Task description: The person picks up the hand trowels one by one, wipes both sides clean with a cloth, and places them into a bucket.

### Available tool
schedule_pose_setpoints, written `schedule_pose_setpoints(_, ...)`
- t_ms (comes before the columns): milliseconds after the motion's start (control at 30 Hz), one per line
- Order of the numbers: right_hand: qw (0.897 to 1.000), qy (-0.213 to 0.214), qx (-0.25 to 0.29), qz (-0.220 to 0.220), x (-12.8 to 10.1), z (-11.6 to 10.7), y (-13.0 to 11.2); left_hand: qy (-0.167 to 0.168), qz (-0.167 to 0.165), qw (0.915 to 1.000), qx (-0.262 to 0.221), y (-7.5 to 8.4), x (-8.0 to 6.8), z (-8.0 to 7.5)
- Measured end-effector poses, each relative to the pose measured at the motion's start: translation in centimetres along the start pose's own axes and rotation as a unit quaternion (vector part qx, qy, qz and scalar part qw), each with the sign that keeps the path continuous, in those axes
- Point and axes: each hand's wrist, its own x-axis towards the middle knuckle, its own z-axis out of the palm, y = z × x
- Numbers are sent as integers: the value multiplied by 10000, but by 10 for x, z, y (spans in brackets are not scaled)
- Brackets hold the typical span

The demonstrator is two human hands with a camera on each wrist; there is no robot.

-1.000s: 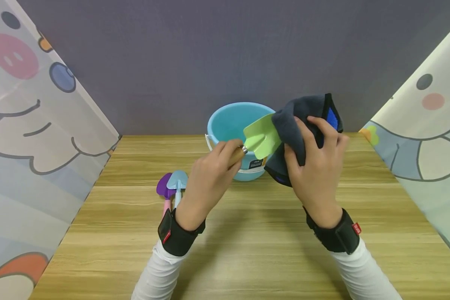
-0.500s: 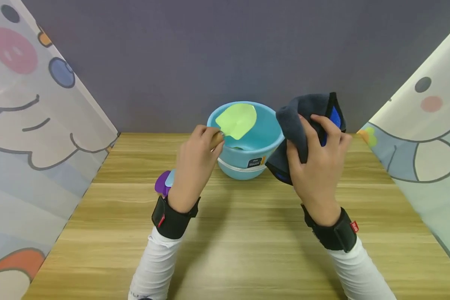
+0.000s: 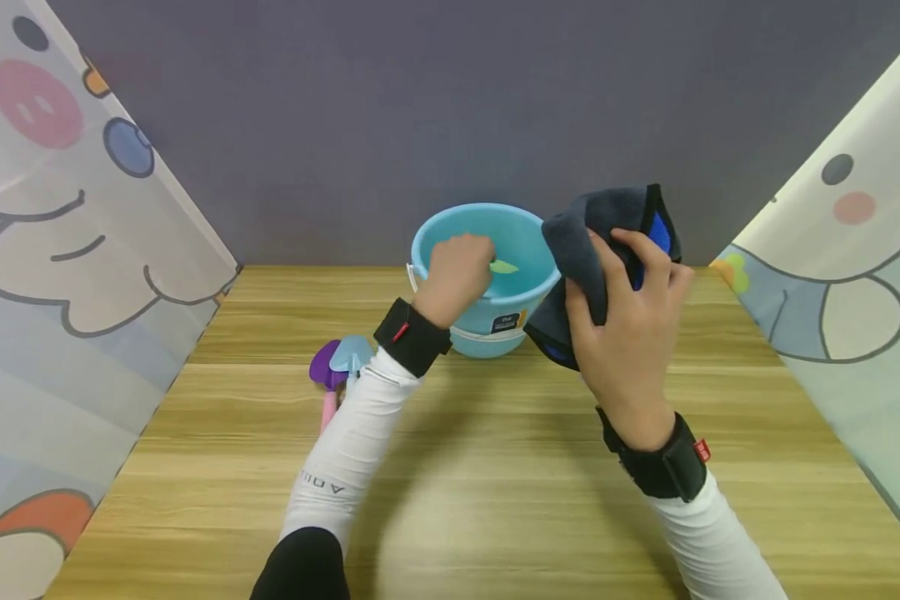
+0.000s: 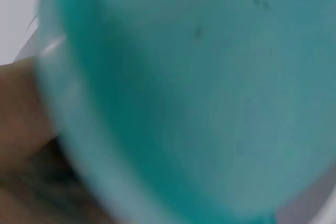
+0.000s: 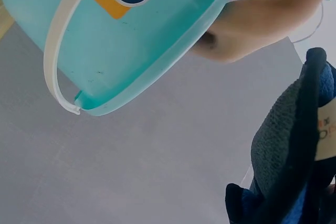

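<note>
My left hand (image 3: 457,275) reaches over the near rim of the light-blue bucket (image 3: 476,317), its fingers curled down inside. Just past the knuckles shows a bit of the trowel's lime-green blade (image 3: 503,267); its wooden handle is hidden in the fist. In the left wrist view the bucket's wall (image 4: 220,87) fills most of the frame, blurred. My right hand (image 3: 633,333) grips a folded dark-grey cloth (image 3: 581,242) with black edging and blue patches, held up to the right of the bucket. The right wrist view shows the cloth (image 5: 278,150) with a pale label.
On the wooden table (image 3: 510,483), a purple trowel (image 3: 326,365) with a pink handle and a light-blue trowel (image 3: 351,354) lie left of the bucket, partly behind the left forearm. A grey wall (image 3: 450,108) stands behind, with cartoon-printed panels at both sides.
My left hand drew the trowel left from the cloth, then lowered it into the bucket, so most of the blade went out of sight. The right hand stays nearly still with the cloth.
</note>
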Motion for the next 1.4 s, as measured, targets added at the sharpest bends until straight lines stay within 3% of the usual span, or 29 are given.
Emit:
schedule_pose_setpoints(133, 10000, -11, 66, -28, -2, 1, -1, -651, -48, 9979, 44, 5, 14, 9)
schedule_pose_setpoints(267, 9999, 21, 134, -5, -3, 1, -1, -1039, 7, 9945, -136, 7, 18, 12)
schedule_pose_setpoints(500, 9999, -2, 163, 1, -1, 0, 0, -1448, -1, 9894, -120, 7, 17, 5)
schedule_pose_setpoints(700, 9998, -124, 162, -29, 0, 0, 1, -1465, 45, 9891, -167, 5, 14, 3)
schedule_pose_setpoints(867, 9996, -238, 145, -32, -2, -1, 1, -1048, 125, 9938, -341, 2, 10, 7)
schedule_pose_setpoints(1033, 9995, -284, 152, -66, -2, -1, 1, -4, 302, 9979, -573, -3, -1, 8)
schedule_pose_setpoints(1133, 9992, -339, 171, -142, -2, -1, 1, 395, 279, 9968, -642, -6, -13, 3)
schedule_pose_setpoints(1267, 9982, -466, 201, -306, -3, -1, 0, 438, -65, 9976, -524, -18, -34, -6)
schedule_pose_setpoints(1400, 9972, -548, 253, -448, -6, 1, -2, 379, -574, 9970, -368, -40, -60, -5)
